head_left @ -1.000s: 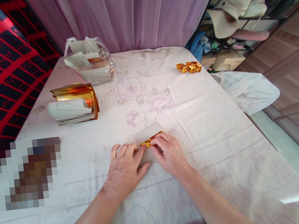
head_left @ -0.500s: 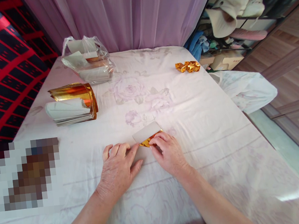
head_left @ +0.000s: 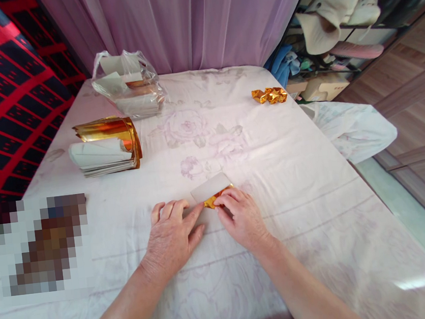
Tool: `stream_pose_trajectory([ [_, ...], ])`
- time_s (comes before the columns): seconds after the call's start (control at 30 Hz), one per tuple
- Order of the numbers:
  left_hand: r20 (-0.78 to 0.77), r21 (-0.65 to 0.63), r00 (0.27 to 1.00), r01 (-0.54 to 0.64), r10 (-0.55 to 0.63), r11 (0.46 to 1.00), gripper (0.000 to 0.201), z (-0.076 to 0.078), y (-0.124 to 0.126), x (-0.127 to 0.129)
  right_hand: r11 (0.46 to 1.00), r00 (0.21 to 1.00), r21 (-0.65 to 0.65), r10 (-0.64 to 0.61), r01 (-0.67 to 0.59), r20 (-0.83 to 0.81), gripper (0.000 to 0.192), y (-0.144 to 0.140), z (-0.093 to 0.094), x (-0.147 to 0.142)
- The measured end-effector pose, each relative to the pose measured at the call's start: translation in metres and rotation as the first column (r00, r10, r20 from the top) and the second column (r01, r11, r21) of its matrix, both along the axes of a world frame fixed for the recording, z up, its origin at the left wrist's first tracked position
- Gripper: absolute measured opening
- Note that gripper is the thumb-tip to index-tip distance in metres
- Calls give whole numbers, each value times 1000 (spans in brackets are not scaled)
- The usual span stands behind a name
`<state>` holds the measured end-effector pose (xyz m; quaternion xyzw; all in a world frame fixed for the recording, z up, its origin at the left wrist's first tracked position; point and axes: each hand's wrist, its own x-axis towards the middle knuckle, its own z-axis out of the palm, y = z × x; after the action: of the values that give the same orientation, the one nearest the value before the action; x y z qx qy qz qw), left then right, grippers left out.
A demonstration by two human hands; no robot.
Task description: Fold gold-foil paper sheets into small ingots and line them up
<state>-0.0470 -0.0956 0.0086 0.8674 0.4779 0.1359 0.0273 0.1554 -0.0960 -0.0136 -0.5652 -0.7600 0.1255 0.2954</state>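
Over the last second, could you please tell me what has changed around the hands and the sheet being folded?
Very little. The left hand slid slightly toward the person on the white floral cloth, fingertips at the small gold-and-white foil sheet. The right hand kept pinching its gold fold. The stack of gold foil sheets and folded gold pieces stayed put.
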Motion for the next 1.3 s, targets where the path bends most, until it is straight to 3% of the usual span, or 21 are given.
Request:
stream_pose_trajectory([
  [0.23,-10,14,1000,11,-11,1000,37,2,0,1,992,985,49,112,-119,129,39,-5,3,1],
  [0.5,-5,10,1000,0,0,1000,37,2,0,2,989,948,65,109,-135,298,38,-5,6,1],
  [0.67,-3,12,1000,-17,17,1000,37,1,-2,4,976,924,148,93,-158,372,32,-6,6,2],
  [1.03,-8,2,999,-36,36,999,39,0,-2,4,970,908,139,131,-200,397,34,-10,5,13],
  [1.3,-3,0,1000,-31,31,1000,39,0,-2,4,979,916,127,98,-158,389,37,-17,7,17],
])
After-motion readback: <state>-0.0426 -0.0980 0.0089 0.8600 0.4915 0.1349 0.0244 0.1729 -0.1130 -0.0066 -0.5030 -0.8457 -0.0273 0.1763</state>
